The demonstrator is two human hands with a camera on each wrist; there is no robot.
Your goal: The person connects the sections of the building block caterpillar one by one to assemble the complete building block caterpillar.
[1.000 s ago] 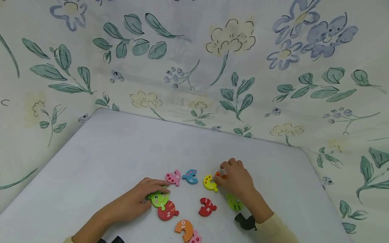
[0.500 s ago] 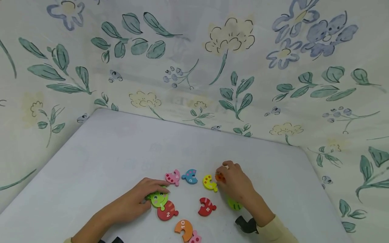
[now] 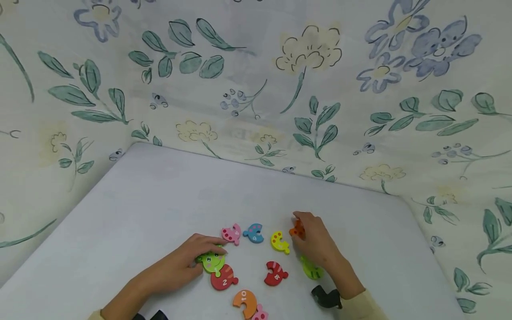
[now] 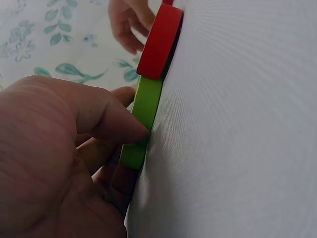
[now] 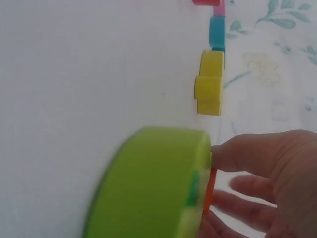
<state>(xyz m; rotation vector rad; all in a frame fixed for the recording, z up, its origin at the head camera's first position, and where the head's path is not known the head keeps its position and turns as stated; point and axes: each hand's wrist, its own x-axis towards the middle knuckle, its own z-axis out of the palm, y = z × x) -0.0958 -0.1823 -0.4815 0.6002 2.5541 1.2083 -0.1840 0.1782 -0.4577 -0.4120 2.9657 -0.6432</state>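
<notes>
My left hand (image 3: 186, 260) holds the green smiling-face puzzle piece (image 3: 214, 263) flat on the table. In the left wrist view, the thumb presses the edge of this green piece (image 4: 147, 101), with fingers behind it. A red puzzle piece (image 3: 222, 280) numbered 2 joins the face piece. On the right, my right hand (image 3: 316, 235) pinches an orange puzzle piece (image 3: 297, 230), partly hidden by the fingers. Below that hand lies a green puzzle piece (image 3: 312, 270), large and blurred in the right wrist view. A yellow puzzle piece (image 3: 279, 242) sits just left of the orange one.
Pink (image 3: 231, 234) and blue (image 3: 254, 233) puzzle pieces lie between the hands at the back. A red piece (image 3: 275, 274) is in the middle. Nearer are an orange piece (image 3: 245, 303) numbered 10 and another pink piece (image 3: 260, 314). Patterned cloth (image 3: 248, 89) rises behind the white table (image 3: 224, 191).
The right hand has closed round the orange piece and drawn it slightly right, away from the yellow piece. My left hand stays on the green face piece. The head view has shifted a little.
</notes>
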